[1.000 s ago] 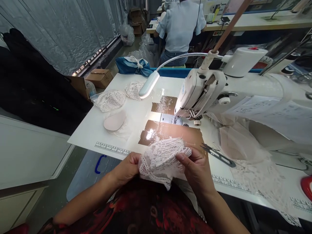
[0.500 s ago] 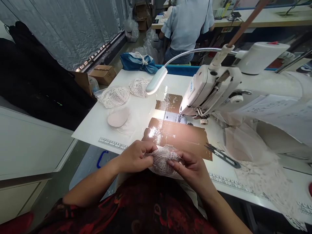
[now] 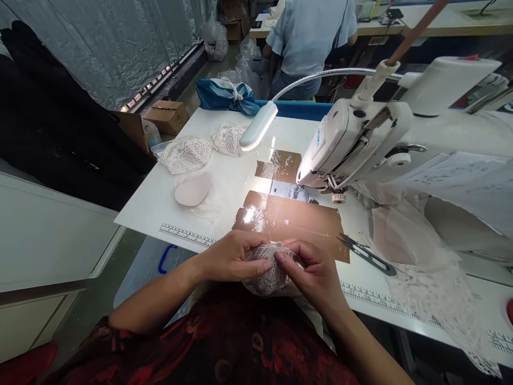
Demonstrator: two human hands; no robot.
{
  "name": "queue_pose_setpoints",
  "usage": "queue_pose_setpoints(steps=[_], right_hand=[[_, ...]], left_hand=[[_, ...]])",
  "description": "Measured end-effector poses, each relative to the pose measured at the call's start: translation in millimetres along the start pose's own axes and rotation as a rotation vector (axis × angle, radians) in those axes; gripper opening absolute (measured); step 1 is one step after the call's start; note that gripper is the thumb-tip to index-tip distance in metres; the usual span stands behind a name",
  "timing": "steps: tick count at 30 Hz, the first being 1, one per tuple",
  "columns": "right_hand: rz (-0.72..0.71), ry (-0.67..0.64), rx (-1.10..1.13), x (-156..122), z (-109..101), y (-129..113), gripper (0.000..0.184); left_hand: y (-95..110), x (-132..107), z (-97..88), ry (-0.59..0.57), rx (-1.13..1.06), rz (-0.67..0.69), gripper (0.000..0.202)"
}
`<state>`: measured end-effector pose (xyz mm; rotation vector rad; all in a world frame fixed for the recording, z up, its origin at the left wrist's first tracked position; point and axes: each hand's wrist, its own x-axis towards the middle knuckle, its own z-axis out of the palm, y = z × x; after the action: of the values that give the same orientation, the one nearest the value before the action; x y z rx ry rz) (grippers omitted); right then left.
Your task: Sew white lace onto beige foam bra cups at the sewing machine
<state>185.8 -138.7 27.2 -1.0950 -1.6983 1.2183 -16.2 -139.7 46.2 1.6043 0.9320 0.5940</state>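
Between both hands, at the table's front edge, is a white lace bra cup (image 3: 264, 280). My left hand (image 3: 236, 256) grips its left side, thumb lying across the lace and fingers behind. Thumb and fingers of my right hand (image 3: 310, 267) pinch its upper right edge. The two hands are close together, and the cup's far side is hidden by them. Just beyond lies brown tape (image 3: 296, 222) on the table. Thread snips (image 3: 368, 254) rest to the right of my right hand.
A sewing machine (image 3: 356, 144) with a lamp (image 3: 258, 125) stands ahead. Lace cups (image 3: 188, 155) and a beige pad (image 3: 193, 190) lie left. Sheer lace fabric (image 3: 428, 267) covers the right side. A blue bundle (image 3: 226, 96) sits at the back. Beyond, a person (image 3: 312, 43) is seated.
My left thumb has moved right across the lace, and my right fingers have shifted to the cup's upper edge, nearer the left hand. The view has shifted slightly.
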Motion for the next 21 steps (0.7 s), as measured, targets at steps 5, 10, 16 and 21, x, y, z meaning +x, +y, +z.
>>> queue_pose_setpoints(steps=[5,10,16,21], right_hand=[[0.016,0.028,-0.023,1,0,1,0.015],[0.015,0.018,0.01,4,-1,-2,0.014],[0.087,0.02,-0.004,5,-3,3,0.015],[0.184,-0.01,0.053,9,-10,12,0.02]], left_hand=[[2,6,-0.4,0.038,-0.03,-0.009,0.025],[1,14,-1.0,0.035,-0.079,-0.092,0.028],[-7,20,0.8,0.026,-0.185,-0.105,0.025],[-8,23,1.3,0.033,-0.161,-0.075,0.024]])
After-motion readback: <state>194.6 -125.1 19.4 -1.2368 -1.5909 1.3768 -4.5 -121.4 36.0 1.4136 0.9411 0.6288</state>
